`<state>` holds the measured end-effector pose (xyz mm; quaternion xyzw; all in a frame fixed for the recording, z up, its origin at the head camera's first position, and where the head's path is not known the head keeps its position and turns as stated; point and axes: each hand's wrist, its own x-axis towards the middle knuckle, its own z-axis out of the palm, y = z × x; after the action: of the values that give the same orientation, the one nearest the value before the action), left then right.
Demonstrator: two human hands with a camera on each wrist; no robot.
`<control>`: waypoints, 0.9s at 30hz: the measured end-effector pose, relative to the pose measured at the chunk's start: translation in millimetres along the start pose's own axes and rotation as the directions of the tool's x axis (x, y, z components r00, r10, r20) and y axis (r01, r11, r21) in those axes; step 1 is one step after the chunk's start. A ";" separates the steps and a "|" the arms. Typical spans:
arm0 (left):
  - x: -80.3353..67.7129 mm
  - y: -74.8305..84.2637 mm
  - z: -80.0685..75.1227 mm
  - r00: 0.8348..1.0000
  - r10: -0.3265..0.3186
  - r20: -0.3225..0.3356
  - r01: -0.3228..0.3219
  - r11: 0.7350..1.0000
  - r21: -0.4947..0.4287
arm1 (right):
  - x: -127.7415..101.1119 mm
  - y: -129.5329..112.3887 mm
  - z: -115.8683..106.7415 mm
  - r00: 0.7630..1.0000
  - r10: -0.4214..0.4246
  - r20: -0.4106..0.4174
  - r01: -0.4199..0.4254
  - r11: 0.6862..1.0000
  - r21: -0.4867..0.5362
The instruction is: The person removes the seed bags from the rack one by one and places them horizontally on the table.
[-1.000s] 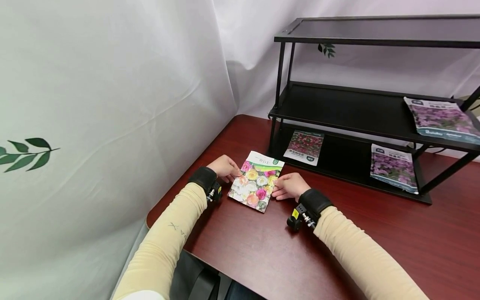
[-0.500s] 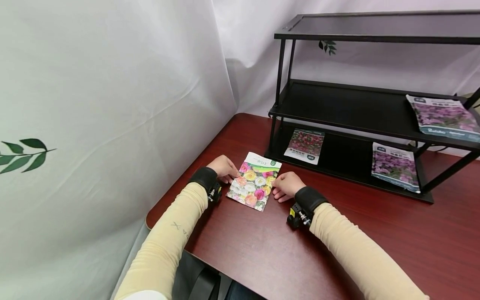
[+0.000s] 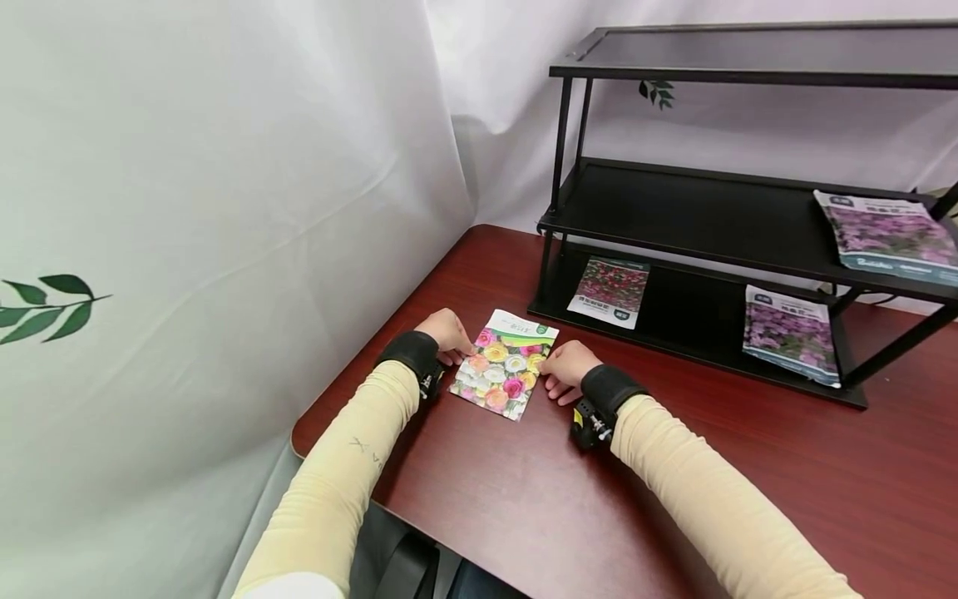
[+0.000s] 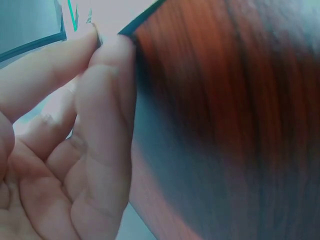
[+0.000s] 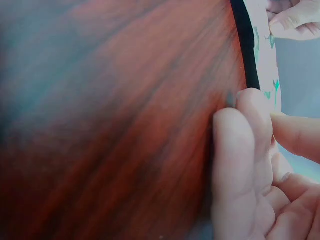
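Now left hand [image 3: 446, 331] pinches left edge of flower seed packet [image 3: 503, 373] on worktop [image 3: 674, 466]; right hand [image 3: 566, 366] pinches right edge.

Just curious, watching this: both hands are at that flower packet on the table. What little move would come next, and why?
Probably lift it off the table. The left hand and right hand each pinch a side edge of the packet, which lies flat; the wrist views show fingertips closed on its edges. Three packets already lie on the rack.

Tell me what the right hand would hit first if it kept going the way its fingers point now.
The right hand points leftward at the flower seed packet, already at its edge. Beyond it lies the left hand.
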<state>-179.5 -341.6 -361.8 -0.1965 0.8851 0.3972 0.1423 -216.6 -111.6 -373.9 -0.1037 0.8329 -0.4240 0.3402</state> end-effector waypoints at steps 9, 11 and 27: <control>8.1 -3.3 2.6 0.999 -0.051 0.014 0.051 0.999 -0.012 | 0.8 0.3 0.4 1.000 0.009 -0.012 -0.009 1.000 -0.023; 7.9 -3.5 2.2 0.999 -0.047 0.019 0.047 0.999 -0.012 | 0.5 0.3 0.9 1.000 0.008 -0.018 -0.008 1.000 -0.027; -2.2 -0.6 -2.0 1.000 0.010 -0.002 -0.010 1.000 0.016 | 0.7 1.1 1.0 1.000 0.005 -0.022 -0.004 1.000 0.023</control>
<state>-177.5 -343.0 -360.0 -0.1912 0.8894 0.3906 0.1408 -216.4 -111.9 -375.5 -0.0931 0.8320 -0.4338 0.3330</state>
